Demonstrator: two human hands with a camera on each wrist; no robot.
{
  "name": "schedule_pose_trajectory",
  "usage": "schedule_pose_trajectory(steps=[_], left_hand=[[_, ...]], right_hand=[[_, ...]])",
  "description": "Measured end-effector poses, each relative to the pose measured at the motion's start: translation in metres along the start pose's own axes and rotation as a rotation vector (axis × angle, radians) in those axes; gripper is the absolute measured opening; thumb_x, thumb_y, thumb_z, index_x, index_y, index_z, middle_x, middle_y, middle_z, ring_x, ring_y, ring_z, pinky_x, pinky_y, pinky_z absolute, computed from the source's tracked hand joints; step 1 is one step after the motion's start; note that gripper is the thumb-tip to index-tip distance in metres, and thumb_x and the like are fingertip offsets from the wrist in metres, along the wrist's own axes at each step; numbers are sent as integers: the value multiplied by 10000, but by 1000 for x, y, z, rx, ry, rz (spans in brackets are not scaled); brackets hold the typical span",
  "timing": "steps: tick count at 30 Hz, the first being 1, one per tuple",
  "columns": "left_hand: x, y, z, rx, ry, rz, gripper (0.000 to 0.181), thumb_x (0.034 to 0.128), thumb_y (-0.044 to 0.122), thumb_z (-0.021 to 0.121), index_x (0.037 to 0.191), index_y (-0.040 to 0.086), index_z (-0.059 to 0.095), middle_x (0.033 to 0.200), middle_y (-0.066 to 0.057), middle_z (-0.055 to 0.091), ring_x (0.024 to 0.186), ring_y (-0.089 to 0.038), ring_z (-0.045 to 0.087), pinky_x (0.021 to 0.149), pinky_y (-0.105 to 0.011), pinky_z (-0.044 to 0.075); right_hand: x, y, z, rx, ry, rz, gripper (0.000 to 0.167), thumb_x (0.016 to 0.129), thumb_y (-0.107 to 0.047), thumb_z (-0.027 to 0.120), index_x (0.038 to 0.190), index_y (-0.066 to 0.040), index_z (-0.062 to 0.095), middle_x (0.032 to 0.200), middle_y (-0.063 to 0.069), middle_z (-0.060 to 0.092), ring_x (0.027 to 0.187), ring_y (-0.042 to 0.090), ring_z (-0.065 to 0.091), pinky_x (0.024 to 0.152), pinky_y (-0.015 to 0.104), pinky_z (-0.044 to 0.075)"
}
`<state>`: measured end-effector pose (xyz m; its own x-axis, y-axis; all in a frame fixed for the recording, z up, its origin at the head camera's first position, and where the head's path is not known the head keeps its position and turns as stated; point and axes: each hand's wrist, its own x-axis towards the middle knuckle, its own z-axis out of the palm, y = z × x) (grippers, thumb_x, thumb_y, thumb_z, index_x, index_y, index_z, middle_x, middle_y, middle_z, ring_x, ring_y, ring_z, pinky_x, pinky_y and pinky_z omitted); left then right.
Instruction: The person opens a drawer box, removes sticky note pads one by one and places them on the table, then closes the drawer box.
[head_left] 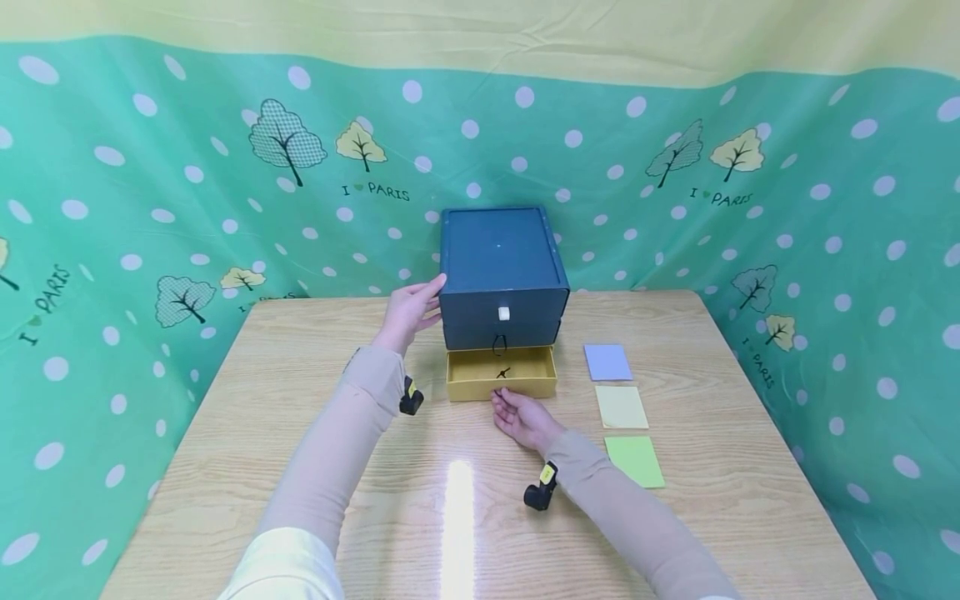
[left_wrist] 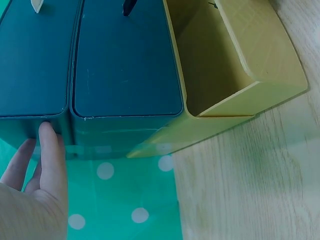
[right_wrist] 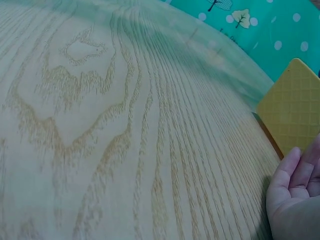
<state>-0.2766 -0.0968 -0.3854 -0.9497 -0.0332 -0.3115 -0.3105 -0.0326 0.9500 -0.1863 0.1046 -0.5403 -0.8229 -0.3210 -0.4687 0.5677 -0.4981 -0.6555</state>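
Observation:
A dark blue drawer cabinet (head_left: 498, 250) stands at the back of the table. Its top drawer has a white knob (head_left: 504, 313), and the middle one a black loop pull (head_left: 499, 344). The yellow bottom drawer (head_left: 468, 390) is pulled out, with a small dark object (head_left: 503, 372) seen in it. My left hand (head_left: 408, 317) touches the cabinet's left side with extended fingers, also seen in the left wrist view. At the drawer's front, my right hand (head_left: 528, 422) has curled fingers, pinching what looks like a small dark pull, mostly hidden.
Right of the cabinet lie a blue (head_left: 608, 362), a pale yellow (head_left: 622, 407) and a green square pad (head_left: 634, 462) in a column. A green dotted curtain (head_left: 420, 150) hangs behind the wooden table (head_left: 300, 400) and along its sides.

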Motion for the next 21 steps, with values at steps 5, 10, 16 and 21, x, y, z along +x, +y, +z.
schedule_pose_trajectory(steps=[5, 10, 16, 21], left_hand=[[-1, 0, 0, -1, 4, 4, 591, 888, 386, 650, 1339, 29, 518, 1397, -107, 498, 1229, -256, 530, 988, -363, 506], [0, -1, 0, -8, 7, 4, 576, 889, 379, 651, 1328, 26, 530, 1383, -110, 510, 1220, -256, 538, 982, -364, 510], [0, 0, 1, -3, 12, -7, 575, 886, 384, 653, 1326, 33, 535, 1377, -107, 519, 1211, -249, 545, 983, -367, 509], [0, 1, 1, 2, 17, -8, 583, 882, 391, 656, 1327, 34, 533, 1379, -106, 517, 1212, -247, 544, 981, -367, 510]], right_hand=[[0, -1, 0, 0, -1, -2, 192, 1027, -149, 389, 988, -94, 569, 837, -57, 634, 752, 39, 547, 820, 215, 474], [1, -2, 0, 4, 5, 0, 232, 1031, -150, 378, 939, -119, 589, 827, -67, 643, 743, 30, 550, 822, 209, 472], [5, -2, 0, 3, 20, -16, 226, 1025, -145, 396, 924, -119, 596, 840, -55, 640, 759, 42, 551, 821, 215, 480], [7, -3, 0, 10, 37, -20, 199, 1021, -145, 408, 945, -108, 588, 851, -44, 637, 760, 46, 546, 832, 217, 477]])
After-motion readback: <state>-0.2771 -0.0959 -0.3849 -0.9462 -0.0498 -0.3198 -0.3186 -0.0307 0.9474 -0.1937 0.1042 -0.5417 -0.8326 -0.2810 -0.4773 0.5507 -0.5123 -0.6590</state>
